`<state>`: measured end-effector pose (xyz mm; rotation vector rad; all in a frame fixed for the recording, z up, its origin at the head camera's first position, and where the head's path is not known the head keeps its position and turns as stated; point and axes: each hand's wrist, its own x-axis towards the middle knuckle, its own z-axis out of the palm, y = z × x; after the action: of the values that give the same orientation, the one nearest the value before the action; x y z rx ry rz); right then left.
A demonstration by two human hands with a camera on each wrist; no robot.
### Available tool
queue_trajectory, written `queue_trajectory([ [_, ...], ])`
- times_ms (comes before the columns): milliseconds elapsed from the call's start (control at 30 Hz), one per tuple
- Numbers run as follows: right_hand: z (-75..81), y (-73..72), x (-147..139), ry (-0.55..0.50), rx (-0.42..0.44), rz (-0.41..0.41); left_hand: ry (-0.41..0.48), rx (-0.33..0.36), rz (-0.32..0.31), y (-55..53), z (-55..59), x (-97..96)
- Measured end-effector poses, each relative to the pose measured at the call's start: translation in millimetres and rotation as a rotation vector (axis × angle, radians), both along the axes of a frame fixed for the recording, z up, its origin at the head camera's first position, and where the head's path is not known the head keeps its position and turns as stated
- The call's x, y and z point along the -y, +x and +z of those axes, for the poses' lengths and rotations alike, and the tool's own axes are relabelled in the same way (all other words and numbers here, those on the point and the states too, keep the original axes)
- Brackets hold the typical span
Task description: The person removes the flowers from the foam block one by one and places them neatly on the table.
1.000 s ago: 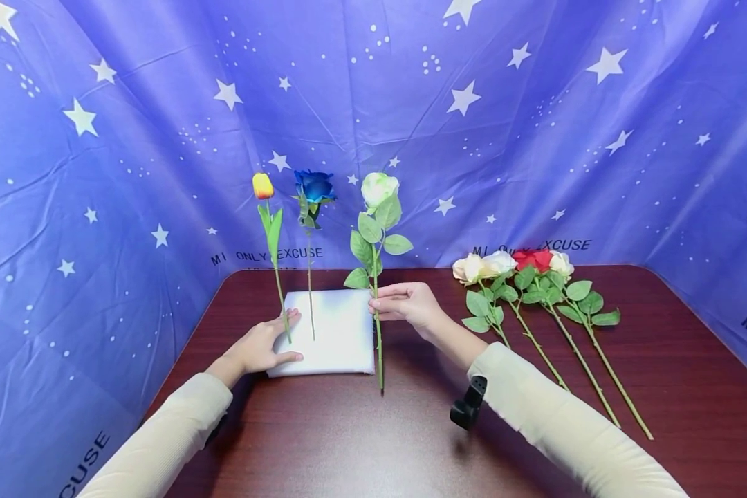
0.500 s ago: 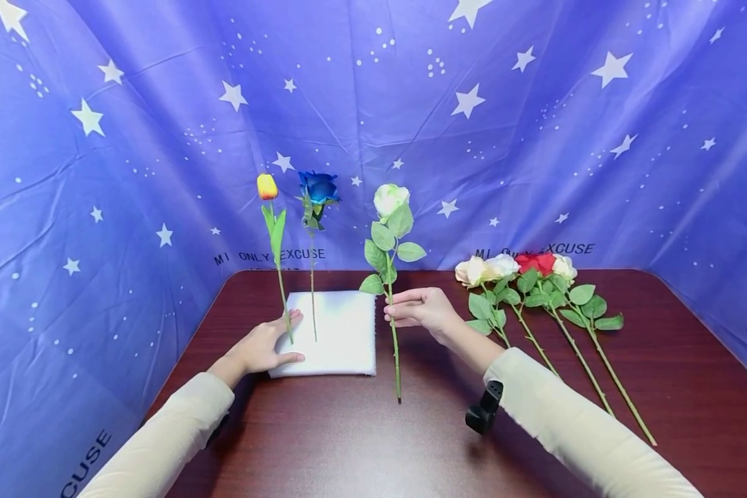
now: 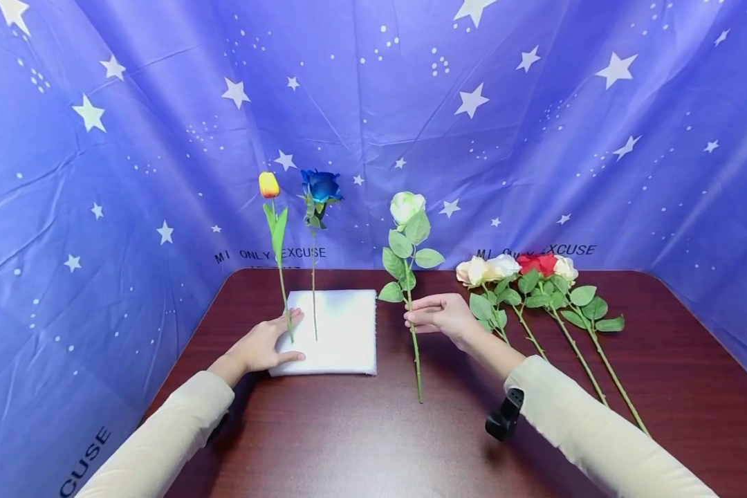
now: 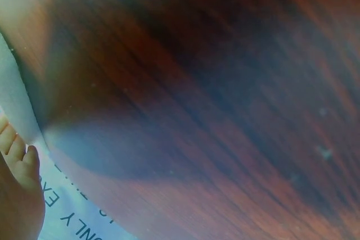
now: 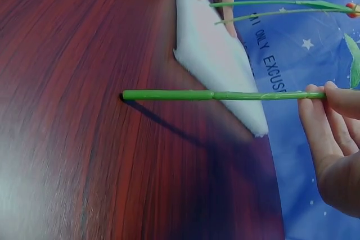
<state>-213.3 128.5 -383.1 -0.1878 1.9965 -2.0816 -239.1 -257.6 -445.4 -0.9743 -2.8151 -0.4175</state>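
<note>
My right hand (image 3: pixel 445 319) pinches the stem of a pale green-white rose (image 3: pixel 407 207) between thumb and fingers. The rose stands nearly upright, to the right of a white foam block (image 3: pixel 348 332) and apart from it. In the right wrist view the bare lower end of the green stem (image 5: pixel 169 95) shows below the fingers. My left hand (image 3: pixel 258 346) rests on the block's left side, thumb and fingers spread on its top. A yellow-orange tulip (image 3: pixel 269 185) and a blue rose (image 3: pixel 321 187) stand upright in the block, the tulip beside my left hand.
Several roses, with cream, white and red heads (image 3: pixel 537 264), lie on the right of the dark wooden table (image 3: pixel 324 443), stems pointing forward. A star-patterned blue curtain (image 3: pixel 373 104) hangs behind and along the sides. A black wrist camera (image 3: pixel 504 415) hangs under my right sleeve.
My right hand has moved right and slightly down with the pale green-white rose, away from the foam block's right edge. My left hand has stayed on the block.
</note>
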Motion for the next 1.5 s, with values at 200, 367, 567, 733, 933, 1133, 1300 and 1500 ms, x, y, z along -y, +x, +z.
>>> queue_trajectory([
  [200,-1.5,-0.1,-18,0.036,0.002,-0.018,-0.006,-0.004,0.003,-1.5,4.8,0.7],
  [367,-5.0,-0.6,-31,0.076,0.02,-0.026,-0.017,0.022,0.017,-3.8,10.5,0.1],
  [567,-9.1,2.2,-46,0.155,0.037,-0.041,-0.031,0.039,0.019,-5.5,11.7,-0.4],
  [733,-18.2,4.4,-58,0.232,0.05,-0.087,-0.031,0.046,0.03,-4.9,11.0,-0.3],
  [933,-34.7,10.7,-69,0.251,0.134,-0.128,-0.021,0.053,0.028,-3.0,11.2,-1.0],
  [1133,-44.6,17.4,-78,0.288,0.212,-0.112,-0.03,0.057,0.032,-2.3,9.9,-1.2],
  [1300,-42.6,17.4,-78,0.281,0.25,-0.124,-0.021,0.058,0.032,-1.3,8.2,-1.3],
  [1500,-40.0,15.1,-77,0.303,0.273,-0.133,-0.019,0.03,0.018,1.4,3.4,-1.5],
])
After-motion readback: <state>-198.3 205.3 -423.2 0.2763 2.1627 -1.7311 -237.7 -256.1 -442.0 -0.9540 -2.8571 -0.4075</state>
